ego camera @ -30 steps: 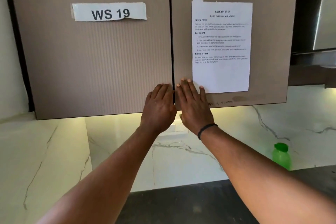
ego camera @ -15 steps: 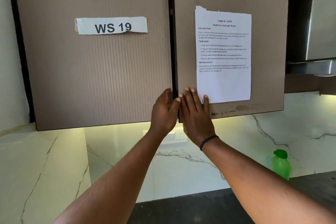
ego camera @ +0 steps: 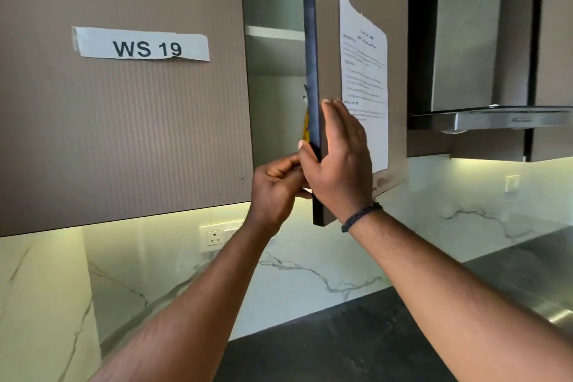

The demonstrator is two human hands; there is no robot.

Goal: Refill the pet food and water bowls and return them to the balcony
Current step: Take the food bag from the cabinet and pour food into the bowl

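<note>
A brown upper cabinet has two doors. Its right door (ego camera: 325,40) stands swung out towards me, edge-on, with a printed task sheet (ego camera: 364,77) taped to its front. My right hand (ego camera: 338,161) grips that door's free edge near the bottom, thumb behind and fingers flat on the front. My left hand (ego camera: 276,189) is curled just left of it, at the door's lower edge; whether it touches the door is unclear. Behind the door edge a sliver of a yellow packet (ego camera: 306,127) shows inside the cabinet. No bowls are in sight.
The left door (ego camera: 124,118) stays shut and bears a "WS 19" label (ego camera: 142,46). A white shelf (ego camera: 274,32) shows inside. A steel range hood (ego camera: 483,71) hangs at right. Below are a marble backsplash with a wall socket (ego camera: 215,237) and a dark countertop (ego camera: 341,341).
The right cabinet door has swung open towards me, exposing the inside. My right hand went from flat on the door front to gripping its edge. The green bottle left the view.
</note>
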